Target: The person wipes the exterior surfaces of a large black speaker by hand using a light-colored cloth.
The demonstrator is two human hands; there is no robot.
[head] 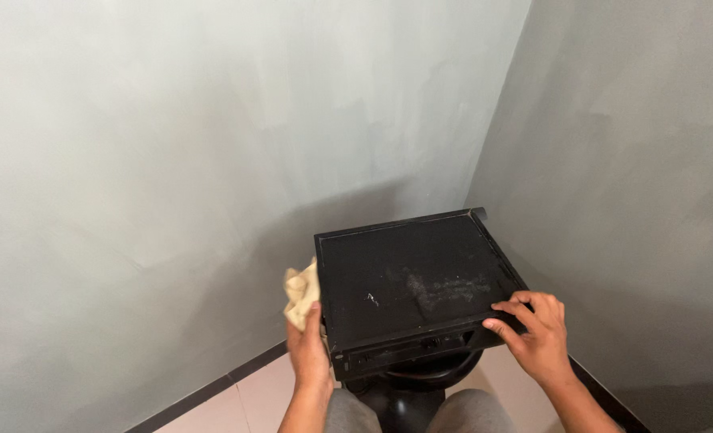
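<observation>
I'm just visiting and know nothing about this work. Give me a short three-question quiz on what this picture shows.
1. True or false: the black box has a dusty smear on its top.
2. Which hand holds the yellow cloth? A) left hand B) right hand C) neither
3. What does the box rest on?

Key:
1. True; pale smudges mark the top.
2. A; the left hand holds the cloth at the box's left side, while the right hand's fingers rest on the front right corner.
3. A black round stand, in a corner of grey walls.
</observation>
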